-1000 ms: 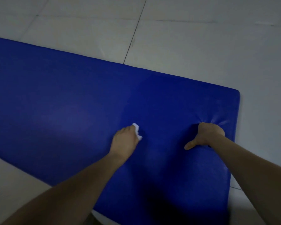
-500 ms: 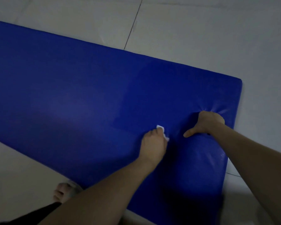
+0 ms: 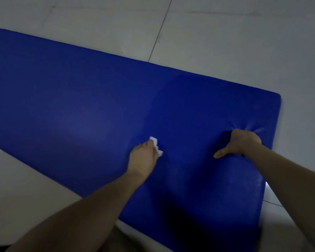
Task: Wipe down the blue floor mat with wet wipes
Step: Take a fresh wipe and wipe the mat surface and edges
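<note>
Two bare forearms reached in from the bottom of the view, crossing the near edge of a thick, padded blue floor mat (image 3: 80, 106) that lay flat on a pale tiled floor (image 3: 225, 42). Further in, the left hand (image 3: 144, 157) rested knuckles-up on the mat a little right of its middle. Its fingers were curled round a small, crumpled white wet wipe (image 3: 155, 145), which stuck out past the fingertips and touched the blue surface.

Well apart from it, near the mat's right end, the right hand (image 3: 242, 142) was balled into a fist, fingers tucked under and the thumb pointing out to the left. It bore down into the padding, so that the cover dimpled and short creases fanned out from the knuckles toward the far right corner.

Beyond both hands the mat stretched away to the left and out of view. A faintly darker patch covered its right part and a paler sheen its middle. Past its far edge lay more pale tiles, with a dark grout line (image 3: 158, 33) running up and away.
</note>
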### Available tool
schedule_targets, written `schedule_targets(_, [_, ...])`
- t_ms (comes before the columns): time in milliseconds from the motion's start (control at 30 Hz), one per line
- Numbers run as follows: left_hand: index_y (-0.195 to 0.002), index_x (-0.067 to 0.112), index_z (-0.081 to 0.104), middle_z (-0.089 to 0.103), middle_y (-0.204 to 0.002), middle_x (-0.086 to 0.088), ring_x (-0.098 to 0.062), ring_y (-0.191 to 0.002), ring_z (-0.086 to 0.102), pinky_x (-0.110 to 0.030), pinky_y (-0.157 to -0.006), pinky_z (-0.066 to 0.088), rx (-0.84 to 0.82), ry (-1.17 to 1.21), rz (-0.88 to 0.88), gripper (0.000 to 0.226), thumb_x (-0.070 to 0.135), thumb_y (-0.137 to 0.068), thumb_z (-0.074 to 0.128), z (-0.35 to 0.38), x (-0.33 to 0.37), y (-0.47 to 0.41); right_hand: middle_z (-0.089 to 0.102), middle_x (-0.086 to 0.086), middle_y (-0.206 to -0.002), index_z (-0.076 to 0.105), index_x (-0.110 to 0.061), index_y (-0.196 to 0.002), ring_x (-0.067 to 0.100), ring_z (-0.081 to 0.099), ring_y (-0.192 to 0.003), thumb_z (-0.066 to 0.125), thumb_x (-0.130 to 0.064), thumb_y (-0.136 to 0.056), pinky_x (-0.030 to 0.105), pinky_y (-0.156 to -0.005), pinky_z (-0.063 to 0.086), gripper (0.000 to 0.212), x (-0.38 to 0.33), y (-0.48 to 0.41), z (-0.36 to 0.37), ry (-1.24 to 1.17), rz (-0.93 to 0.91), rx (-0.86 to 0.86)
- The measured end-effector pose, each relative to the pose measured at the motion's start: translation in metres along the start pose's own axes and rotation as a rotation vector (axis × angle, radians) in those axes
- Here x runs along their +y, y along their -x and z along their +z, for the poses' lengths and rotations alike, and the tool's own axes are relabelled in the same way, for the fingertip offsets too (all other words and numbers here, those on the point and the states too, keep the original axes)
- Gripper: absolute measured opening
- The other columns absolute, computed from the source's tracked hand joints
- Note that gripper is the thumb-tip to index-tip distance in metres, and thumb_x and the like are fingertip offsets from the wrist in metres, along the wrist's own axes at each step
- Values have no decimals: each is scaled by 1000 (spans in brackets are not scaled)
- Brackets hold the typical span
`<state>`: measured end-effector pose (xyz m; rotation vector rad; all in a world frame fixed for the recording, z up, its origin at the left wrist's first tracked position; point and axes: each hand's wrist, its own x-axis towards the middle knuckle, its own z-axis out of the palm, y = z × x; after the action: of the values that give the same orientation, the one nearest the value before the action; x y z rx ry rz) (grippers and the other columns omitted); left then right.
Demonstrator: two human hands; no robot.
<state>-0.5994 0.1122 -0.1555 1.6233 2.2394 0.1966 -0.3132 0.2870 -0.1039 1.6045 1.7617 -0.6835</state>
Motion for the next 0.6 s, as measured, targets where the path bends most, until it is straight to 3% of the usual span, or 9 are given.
schedule_targets(67, [-109,11,57,73,-108,-4,-23,-99,70,-43,-85,56,-6,76,-138,27,37,-100,59,-20,-27,-6,66,4,-93,54,-13,-102,21,64,-83,82,-82,-36,36,-67,52,99,1,2,4,-39,1,27])
schedule_targets(100, [-106,11,57,73,-112,-3,-20,-102,70,-42,-86,56,-25,116,-165,25,36,-103,55,-27,-35,-5,64,8,-107,53,-9,-115,25,64,-94,82,-82,-39,38,-71,53,109,1,5,9,-61,6,57])
schedule_targets(167, [-89,16,49,74,-98,0,-14,-91,72,-37,-72,57,-41,164,-181,23,32,-106,45,-34,-38,-7,44,19,-144,34,-7,-145,35,55,-121,77,-83,-50,47,-86,54,129,2,14,21,-93,11,110])
schedule_targets(200, [-83,17,44,71,-84,4,-9,-76,69,-33,-59,51,-35,180,-206,26,30,-106,43,-36,-37,-5,34,21,-151,26,-7,-151,37,52,-126,72,-87,-54,50,-92,53,134,1,22,28,-90,-12,108])
schedule_targets(267, [-79,16,40,62,-62,15,-1,-51,55,-20,-45,34,-23,213,-242,29,28,-105,42,-40,-26,-1,40,20,-146,28,-7,-149,36,56,-121,66,-95,-45,50,-94,54,141,2,38,41,-116,-44,24])
schedule_targets(367, [-76,16,40,68,-67,18,2,-52,58,-14,-44,32,-96,308,-186,29,26,-103,47,-42,-3,12,37,18,-146,20,-7,-152,34,55,-123,74,-88,-47,47,-96,53,143,1,58,63,-66,-62,-78])
schedule_targets(467, [-77,22,42,63,-69,10,-9,-68,67,-27,-56,49,-181,401,-101,30,38,-98,57,-19,29,35,32,17,-149,14,-8,-154,35,49,-129,79,-78,-57,46,-98,51,137,-2,63,72,6,-70,-45])
schedule_targets(533, [-82,24,43,64,-76,5,-18,-74,67,-35,-67,55,-179,353,5,31,50,-95,52,4,57,49,36,16,-148,19,-9,-153,33,50,-128,79,-80,-54,44,-97,51,137,-3,58,68,31,-81,-49])
schedule_targets(600, [-91,19,47,67,-83,-2,-22,-75,66,-41,-68,55,-190,274,121,29,46,-100,47,24,92,63,42,15,-145,26,-9,-150,31,51,-126,78,-83,-50,42,-96,51,135,-3,54,66,54,-93,-36])
